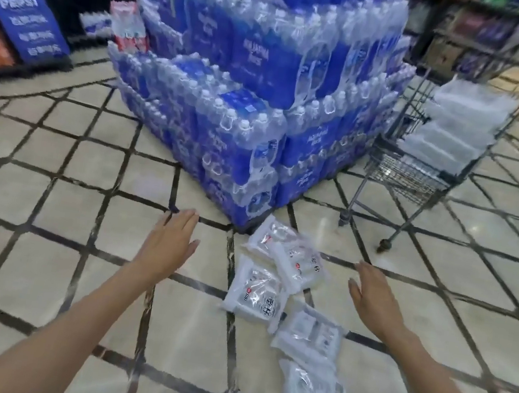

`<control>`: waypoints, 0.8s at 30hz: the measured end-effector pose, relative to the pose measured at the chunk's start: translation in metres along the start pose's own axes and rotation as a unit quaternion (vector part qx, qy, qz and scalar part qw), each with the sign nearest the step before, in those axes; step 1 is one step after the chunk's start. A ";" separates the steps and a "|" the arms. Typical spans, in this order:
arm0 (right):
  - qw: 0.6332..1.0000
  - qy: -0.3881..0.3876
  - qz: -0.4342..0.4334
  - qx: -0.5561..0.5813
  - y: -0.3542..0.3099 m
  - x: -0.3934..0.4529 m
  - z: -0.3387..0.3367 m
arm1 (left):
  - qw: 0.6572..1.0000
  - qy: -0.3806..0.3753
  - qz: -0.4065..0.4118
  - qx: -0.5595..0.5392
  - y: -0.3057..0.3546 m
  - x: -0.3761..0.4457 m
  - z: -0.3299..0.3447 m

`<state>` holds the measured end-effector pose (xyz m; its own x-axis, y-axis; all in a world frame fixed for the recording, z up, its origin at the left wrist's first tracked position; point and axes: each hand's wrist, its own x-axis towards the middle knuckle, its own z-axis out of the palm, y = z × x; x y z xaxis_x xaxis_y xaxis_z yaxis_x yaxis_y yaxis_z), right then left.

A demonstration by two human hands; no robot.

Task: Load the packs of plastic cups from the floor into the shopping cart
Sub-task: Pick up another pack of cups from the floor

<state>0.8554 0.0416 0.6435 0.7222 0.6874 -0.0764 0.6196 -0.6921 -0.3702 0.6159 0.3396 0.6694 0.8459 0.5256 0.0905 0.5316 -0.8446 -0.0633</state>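
Several clear packs of plastic cups [285, 287] lie in a loose row on the tiled floor, from the foot of the water stack toward the bottom edge. My left hand [170, 243] hovers to the left of them with straight fingers, holding nothing. On the other side, my right hand [371, 297] is held out flat and empty. Both hands are apart from the packs. The wire shopping cart [402, 177] stands at the right with more packs of cups [457, 125] stacked inside it.
A tall stack of blue shrink-wrapped water bottle cases [259, 95] rises directly behind the packs, next to the cart. A blue Pepsi display [20, 9] and dark drink shelves stand at the far left. Tiled floor [46, 215] stretches to the left.
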 end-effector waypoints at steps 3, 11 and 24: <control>0.999 0.008 0.046 -0.007 0.016 0.023 0.018 | 0.999 -0.003 0.050 0.003 0.000 0.050 0.020; 0.989 -0.055 0.128 0.039 0.025 0.104 0.079 | 0.993 -0.056 0.100 0.005 -0.007 0.148 0.090; 0.889 -0.080 0.346 0.288 0.088 0.219 0.396 | 0.962 -0.227 0.032 -0.151 -0.006 0.220 0.460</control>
<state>0.9462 0.2183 0.2280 0.7879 0.1961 -0.5838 -0.2495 -0.7651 -0.5936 0.8188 0.5073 0.2324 0.8447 0.4037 -0.3515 0.4987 -0.8320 0.2429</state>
